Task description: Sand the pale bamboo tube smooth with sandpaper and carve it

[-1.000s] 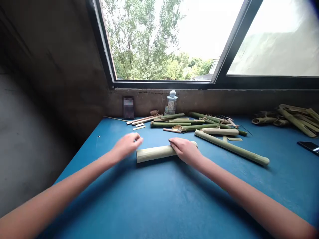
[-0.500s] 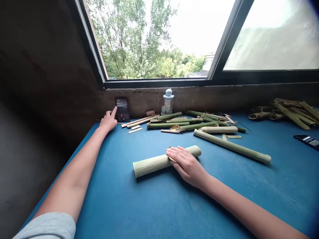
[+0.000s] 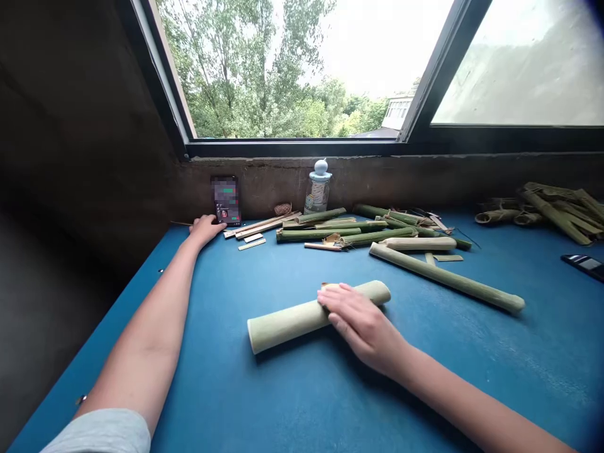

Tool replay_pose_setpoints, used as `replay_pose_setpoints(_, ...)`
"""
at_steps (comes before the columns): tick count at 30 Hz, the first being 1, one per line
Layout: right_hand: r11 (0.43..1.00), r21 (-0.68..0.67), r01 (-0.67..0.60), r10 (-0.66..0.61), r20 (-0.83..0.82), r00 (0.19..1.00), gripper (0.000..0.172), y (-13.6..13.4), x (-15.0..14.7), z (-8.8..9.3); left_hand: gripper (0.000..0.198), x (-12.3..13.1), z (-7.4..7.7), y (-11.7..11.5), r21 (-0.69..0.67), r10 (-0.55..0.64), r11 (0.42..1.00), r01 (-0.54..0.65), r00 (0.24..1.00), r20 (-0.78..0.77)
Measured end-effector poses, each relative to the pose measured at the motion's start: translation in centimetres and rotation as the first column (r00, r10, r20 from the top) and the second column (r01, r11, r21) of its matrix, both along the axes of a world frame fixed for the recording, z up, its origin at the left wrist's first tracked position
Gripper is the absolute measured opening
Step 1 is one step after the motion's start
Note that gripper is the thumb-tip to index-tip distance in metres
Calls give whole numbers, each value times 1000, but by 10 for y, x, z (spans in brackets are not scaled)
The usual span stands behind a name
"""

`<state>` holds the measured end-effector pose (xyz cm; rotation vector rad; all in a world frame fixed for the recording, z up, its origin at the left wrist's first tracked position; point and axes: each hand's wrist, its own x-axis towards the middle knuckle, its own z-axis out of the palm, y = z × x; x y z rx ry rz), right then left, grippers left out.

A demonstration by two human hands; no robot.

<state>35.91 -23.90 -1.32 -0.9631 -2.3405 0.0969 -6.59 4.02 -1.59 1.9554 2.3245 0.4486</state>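
Note:
My left hand point(image 3: 204, 230) rests at the far left of the table, against the lower left of a smartphone point(image 3: 227, 200) that leans upright on the wall with its screen lit. Its thumb points towards the phone and the fingers are partly spread, holding nothing I can see. In the middle of the table lies a thick, pale, peeled bamboo tube point(image 3: 287, 327). Across its right half is my right hand point(image 3: 356, 318), fingers curved over the top and pressing a small tan sheet of sandpaper point(image 3: 328, 286) on it. Most of the sheet is hidden by the fingers.
Behind the tube lie several green bamboo pieces point(image 3: 318, 234) and a long peeled bamboo stick point(image 3: 448, 277). A blue-capped bottle point(image 3: 317, 189) stands by the wall. Bamboo scraps point(image 3: 557, 211) and a dark phone-like object point(image 3: 585, 265) are at the right. A window point(image 3: 292, 69) is above.
My left hand has dropped from the phone's screen to its lower edge, and the screen's picture differs. The right hand stays on the tube, which sits slightly lower in view.

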Motion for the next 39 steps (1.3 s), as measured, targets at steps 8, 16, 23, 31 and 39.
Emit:
replay_pose_setpoints(8, 985, 3, 171, -171, 6, 985, 29, 19, 25, -3, 72, 0, -2, 1, -17, -8, 1000, 8, 1000, -9)
replay_pose_setpoints(16, 999, 36, -11, 11, 23, 1000, 33, 9, 18, -1, 71, 3, -4, -2, 9, 0, 1000, 0, 999, -39)
replay_pose_setpoints(23, 999, 42, 4, -7, 56, 998, 35, -1, -1, -1, 83, 18, -4, -7, 48, 26, 999, -20, 993, -116)
replay_pose_setpoints(31, 978, 32, 207, -209, 53, 977, 34, 9, 25, -5, 84, 21, 1, -11, 5, 74, 997, -74, 997, -28)
replay_pose_setpoints(39, 990, 1, -143, 142, 76, 987, 38, 5, 30, -2, 83, 23, 0, -9, -47, 74, 996, -76, 996, -55)
